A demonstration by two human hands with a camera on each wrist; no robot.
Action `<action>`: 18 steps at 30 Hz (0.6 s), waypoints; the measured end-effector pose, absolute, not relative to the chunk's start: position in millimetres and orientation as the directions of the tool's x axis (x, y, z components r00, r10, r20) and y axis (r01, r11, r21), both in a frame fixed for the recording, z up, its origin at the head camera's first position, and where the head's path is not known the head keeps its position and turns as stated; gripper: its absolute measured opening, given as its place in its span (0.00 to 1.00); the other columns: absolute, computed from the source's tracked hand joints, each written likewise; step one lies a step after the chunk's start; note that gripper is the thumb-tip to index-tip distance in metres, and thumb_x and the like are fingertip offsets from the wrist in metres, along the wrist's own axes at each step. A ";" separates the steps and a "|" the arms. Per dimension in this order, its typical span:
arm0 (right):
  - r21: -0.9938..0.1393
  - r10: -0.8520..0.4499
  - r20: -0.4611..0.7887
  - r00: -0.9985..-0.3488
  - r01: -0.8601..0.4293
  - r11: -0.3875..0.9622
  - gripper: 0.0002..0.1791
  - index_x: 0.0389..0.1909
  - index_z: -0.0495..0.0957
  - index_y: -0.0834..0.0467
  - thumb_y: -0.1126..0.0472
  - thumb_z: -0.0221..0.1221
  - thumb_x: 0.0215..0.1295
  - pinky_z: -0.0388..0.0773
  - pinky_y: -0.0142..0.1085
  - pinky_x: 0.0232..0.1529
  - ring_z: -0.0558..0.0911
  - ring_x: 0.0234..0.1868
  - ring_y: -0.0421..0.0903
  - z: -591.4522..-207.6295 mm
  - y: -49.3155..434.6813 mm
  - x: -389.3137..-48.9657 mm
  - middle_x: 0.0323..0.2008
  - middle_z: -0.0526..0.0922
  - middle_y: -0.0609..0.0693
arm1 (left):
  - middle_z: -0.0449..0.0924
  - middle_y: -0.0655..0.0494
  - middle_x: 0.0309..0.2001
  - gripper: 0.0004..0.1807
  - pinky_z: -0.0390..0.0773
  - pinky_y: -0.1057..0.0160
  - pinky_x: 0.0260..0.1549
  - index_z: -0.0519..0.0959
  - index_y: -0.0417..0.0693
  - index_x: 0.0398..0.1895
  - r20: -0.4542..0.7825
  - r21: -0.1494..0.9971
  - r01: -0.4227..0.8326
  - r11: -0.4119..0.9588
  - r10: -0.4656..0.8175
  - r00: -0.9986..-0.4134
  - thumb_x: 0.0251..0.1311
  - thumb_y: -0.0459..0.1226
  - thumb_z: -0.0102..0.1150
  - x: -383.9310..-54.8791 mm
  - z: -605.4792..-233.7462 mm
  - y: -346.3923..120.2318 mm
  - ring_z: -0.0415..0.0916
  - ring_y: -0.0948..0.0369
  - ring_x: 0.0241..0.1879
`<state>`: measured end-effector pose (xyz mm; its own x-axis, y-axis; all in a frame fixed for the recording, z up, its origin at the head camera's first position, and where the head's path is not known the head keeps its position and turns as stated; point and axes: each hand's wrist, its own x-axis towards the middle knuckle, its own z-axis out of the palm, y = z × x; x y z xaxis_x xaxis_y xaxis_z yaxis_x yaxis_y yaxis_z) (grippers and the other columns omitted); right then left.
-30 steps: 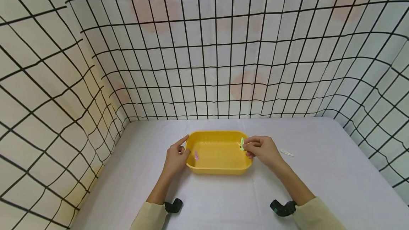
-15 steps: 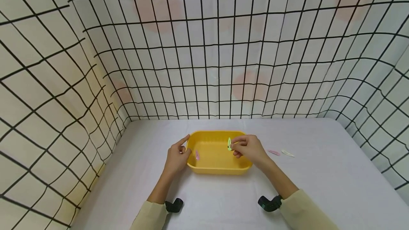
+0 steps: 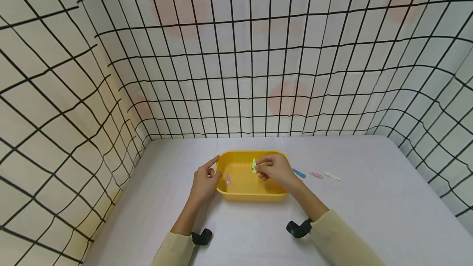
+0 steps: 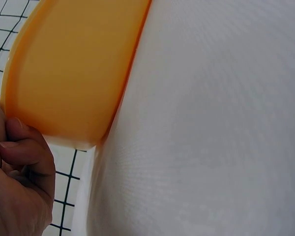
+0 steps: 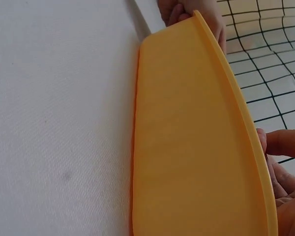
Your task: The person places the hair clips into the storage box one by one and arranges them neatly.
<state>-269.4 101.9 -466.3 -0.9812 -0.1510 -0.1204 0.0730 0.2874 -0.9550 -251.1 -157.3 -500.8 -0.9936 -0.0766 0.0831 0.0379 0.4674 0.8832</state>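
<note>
In the head view a yellow plastic tray [image 3: 251,197] rests on the white-covered table. My left hand [image 3: 202,182] grips its left end, the thumb over the rim; the left wrist view shows fingers curled against the tray's outer wall [image 4: 78,73]. Over the middle of the tray, my right hand [image 3: 277,171] pinches a light green hair clip [image 3: 253,166], held upright between thumb and fingers. Inside the tray, near the left end, lies a pink hair clip [image 3: 228,179]. The right wrist view has the tray wall [image 5: 187,123] hiding the green clip and most fingertips.
Right of the tray, a blue hair clip [image 3: 299,173], a pink hair clip [image 3: 316,175] and a white hair clip [image 3: 333,176] lie in a row on the table [image 3: 255,233]. Black wire grid [image 3: 251,65] stands at the back and sides.
My right hand has carried the green clip leftward from the tray's right end to its middle. The pink and blue clips on the table have come into sight behind it. My left hand stays put.
</note>
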 end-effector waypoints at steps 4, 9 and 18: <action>-0.949 -0.146 -0.130 -0.981 0.081 0.303 0.10 0.44 0.85 0.66 0.65 0.67 0.64 0.85 0.33 0.29 0.85 0.24 0.46 -466.5 95.7 -271.0 0.33 0.89 0.60 | 0.61 0.59 0.18 0.33 0.60 0.71 0.16 0.75 0.60 0.71 0.077 0.884 0.029 0.466 -0.083 -0.994 0.60 0.33 0.59 -250.8 -500.5 -156.4 0.56 0.63 0.16; -0.934 -0.142 -0.157 -0.977 0.100 0.344 0.09 0.43 0.86 0.64 0.64 0.68 0.64 0.85 0.33 0.29 0.84 0.22 0.44 -466.6 87.7 -273.2 0.30 0.89 0.56 | 0.61 0.59 0.18 0.33 0.60 0.71 0.16 0.76 0.60 0.71 0.072 0.887 0.026 0.461 -0.081 -0.994 0.60 0.32 0.59 -251.1 -501.2 -156.3 0.56 0.62 0.16; -0.933 -0.183 -0.166 -0.969 0.094 0.347 0.09 0.41 0.85 0.65 0.65 0.68 0.63 0.84 0.33 0.27 0.84 0.22 0.44 -471.4 76.0 -280.7 0.26 0.88 0.54 | 0.61 0.59 0.17 0.33 0.60 0.70 0.15 0.76 0.60 0.71 0.089 0.882 0.038 0.470 -0.087 -0.992 0.59 0.32 0.59 -251.0 -502.1 -156.7 0.56 0.63 0.15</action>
<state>-280.7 76.0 -471.4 -0.9691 -0.1828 -0.1656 0.0940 0.3469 -0.9332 -251.0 -156.7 -502.1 -0.9923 -0.0867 0.0887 0.0377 0.4701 0.8818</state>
